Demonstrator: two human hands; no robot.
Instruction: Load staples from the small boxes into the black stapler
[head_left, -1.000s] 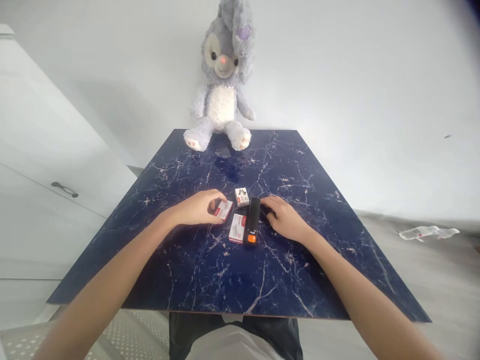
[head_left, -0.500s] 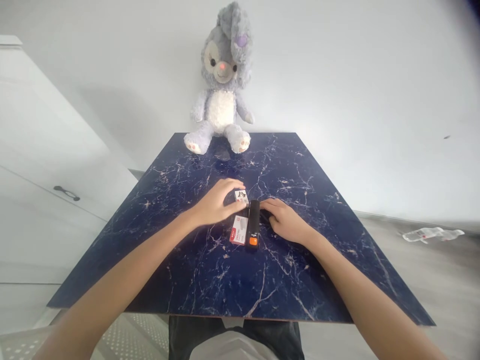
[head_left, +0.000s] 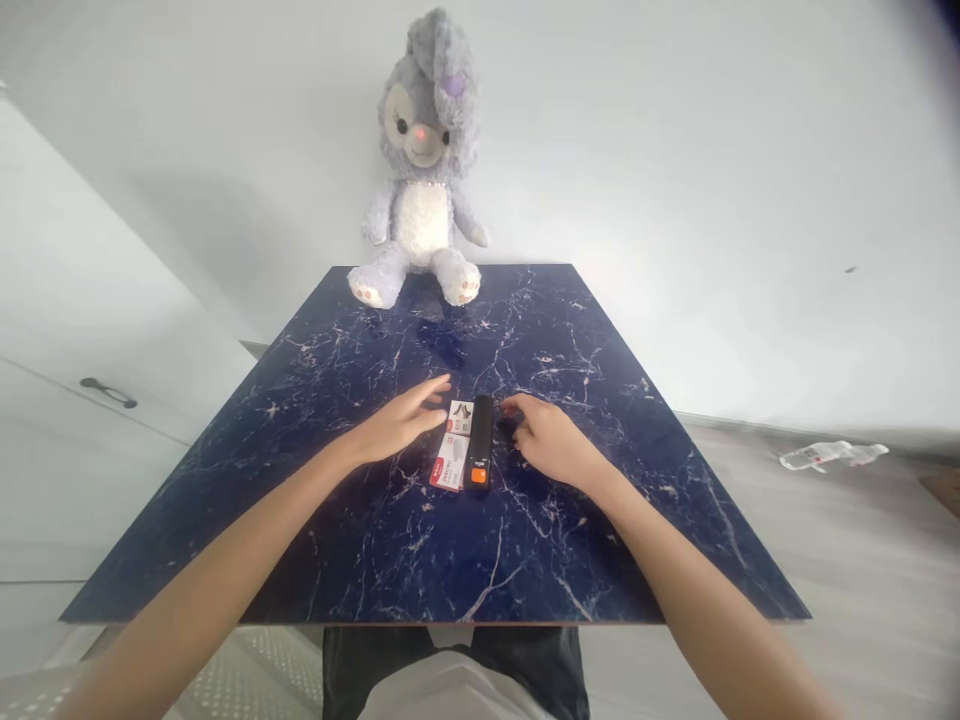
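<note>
A black stapler (head_left: 480, 440) with an orange patch at its near end lies lengthwise on the dark blue marbled table (head_left: 390, 560). Along its left side are two small boxes. The farther is a small white box (head_left: 460, 417) with a dark picture on it. Closer to me is a red-and-white box (head_left: 450, 462), apparently of staples. My left hand (head_left: 397, 422) hovers just left of the small box, fingers apart and holding nothing. To the right of the stapler, my right hand (head_left: 551, 438) rests with loosely bent fingers, empty and slightly away from it.
A grey plush rabbit (head_left: 424, 215) sits at the table's far edge against the white wall (head_left: 637, 180). On the left stands a white cabinet (head_left: 90, 470) with a dark handle. Clear plastic bottles (head_left: 825, 456) lie on the floor at the right.
My left hand has let go of the small white box and drawn left. My right hand has come slightly away from the stapler. The whole view has shifted a little.
</note>
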